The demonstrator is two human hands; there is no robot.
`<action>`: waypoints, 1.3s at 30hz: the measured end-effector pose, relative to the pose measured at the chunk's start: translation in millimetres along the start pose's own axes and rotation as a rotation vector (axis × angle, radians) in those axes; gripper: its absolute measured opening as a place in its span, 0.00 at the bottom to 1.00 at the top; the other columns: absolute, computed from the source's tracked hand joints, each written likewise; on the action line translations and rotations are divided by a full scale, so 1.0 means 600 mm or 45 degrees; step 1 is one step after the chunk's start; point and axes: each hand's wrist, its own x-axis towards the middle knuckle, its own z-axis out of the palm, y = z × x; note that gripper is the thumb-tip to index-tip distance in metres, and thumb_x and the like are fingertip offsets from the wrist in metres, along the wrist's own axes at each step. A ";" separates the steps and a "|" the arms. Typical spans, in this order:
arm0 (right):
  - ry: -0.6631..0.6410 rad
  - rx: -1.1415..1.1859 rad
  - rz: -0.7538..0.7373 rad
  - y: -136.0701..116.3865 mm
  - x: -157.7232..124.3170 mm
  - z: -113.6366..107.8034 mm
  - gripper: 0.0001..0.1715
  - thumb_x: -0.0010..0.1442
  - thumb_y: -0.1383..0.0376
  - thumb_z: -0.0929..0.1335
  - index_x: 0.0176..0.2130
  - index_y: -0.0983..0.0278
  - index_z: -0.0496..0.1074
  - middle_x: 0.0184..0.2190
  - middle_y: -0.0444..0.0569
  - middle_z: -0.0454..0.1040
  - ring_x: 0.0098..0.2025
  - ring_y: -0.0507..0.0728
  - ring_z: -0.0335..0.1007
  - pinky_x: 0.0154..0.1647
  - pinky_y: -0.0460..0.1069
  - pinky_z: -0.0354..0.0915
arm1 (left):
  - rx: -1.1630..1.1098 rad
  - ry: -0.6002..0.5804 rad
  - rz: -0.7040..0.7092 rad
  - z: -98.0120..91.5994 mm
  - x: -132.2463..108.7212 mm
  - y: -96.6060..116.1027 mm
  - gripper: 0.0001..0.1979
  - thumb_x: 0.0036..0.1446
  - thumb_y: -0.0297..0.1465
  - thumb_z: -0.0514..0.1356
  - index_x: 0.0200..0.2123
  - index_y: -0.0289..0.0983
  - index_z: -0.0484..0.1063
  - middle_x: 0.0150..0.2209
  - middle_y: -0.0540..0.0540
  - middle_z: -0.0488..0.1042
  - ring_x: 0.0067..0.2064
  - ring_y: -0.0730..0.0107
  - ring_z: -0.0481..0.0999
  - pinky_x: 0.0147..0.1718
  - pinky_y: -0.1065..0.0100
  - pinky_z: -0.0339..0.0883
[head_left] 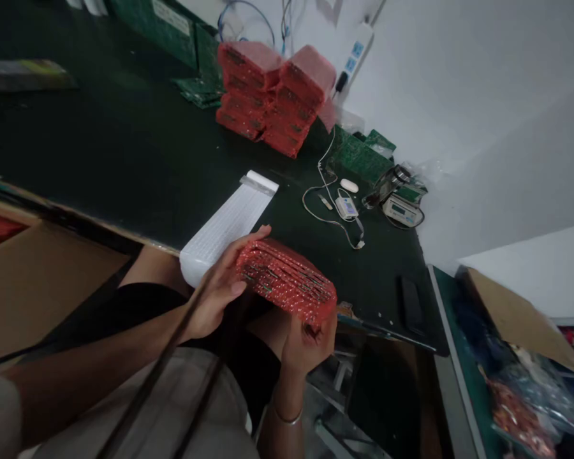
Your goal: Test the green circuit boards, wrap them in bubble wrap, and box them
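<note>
Between my two hands is a red bubble-wrapped bundle (287, 280), held above my lap by the near edge of the dark table (124, 146). Bits of green and dark content show through its side; what is inside I cannot make out. My left hand (215, 293) grips its left end, thumb on the near side. Around its right end my right hand (310, 338) is closed. Under and beyond my left hand, a long white strip of wrapping sheet (232, 220) lies on the table and hangs over the edge, with a flat bar across its far end.
Several similar red bundles (296, 95) stand stacked at the back. Right of them lie a cabled small white device (347, 207), a meter with a display (402, 210) and a dark phone-like slab (411, 303). A cardboard box (52, 280) stands below left; bagged items (526, 401) lie right.
</note>
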 end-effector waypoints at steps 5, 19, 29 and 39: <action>0.015 -0.049 -0.104 -0.012 -0.009 -0.008 0.09 0.69 0.59 0.70 0.42 0.62 0.74 0.39 0.52 0.78 0.39 0.57 0.77 0.40 0.49 0.73 | -0.056 -0.027 0.023 -0.005 -0.013 0.002 0.37 0.63 0.51 0.68 0.71 0.46 0.70 0.74 0.43 0.61 0.75 0.38 0.57 0.77 0.42 0.47; 0.008 0.012 -0.082 -0.018 -0.008 -0.002 0.06 0.69 0.62 0.69 0.41 0.62 0.73 0.35 0.49 0.74 0.36 0.55 0.72 0.37 0.48 0.69 | 0.059 0.049 -0.056 -0.016 -0.009 0.002 0.33 0.66 0.46 0.65 0.71 0.44 0.70 0.71 0.43 0.67 0.72 0.38 0.63 0.74 0.44 0.53; 0.016 0.125 -0.029 -0.028 -0.006 0.001 0.07 0.67 0.63 0.71 0.36 0.62 0.71 0.33 0.46 0.71 0.33 0.53 0.65 0.34 0.46 0.64 | 0.114 0.200 -0.181 0.008 -0.001 0.026 0.36 0.61 0.51 0.67 0.67 0.41 0.74 0.64 0.39 0.75 0.62 0.38 0.74 0.63 0.45 0.70; 0.021 0.189 -0.011 -0.032 -0.004 0.002 0.08 0.67 0.65 0.70 0.35 0.61 0.69 0.31 0.42 0.66 0.29 0.51 0.57 0.30 0.45 0.60 | 0.113 0.253 -0.197 0.013 0.003 0.030 0.36 0.61 0.56 0.66 0.64 0.41 0.76 0.63 0.39 0.76 0.63 0.38 0.73 0.67 0.44 0.65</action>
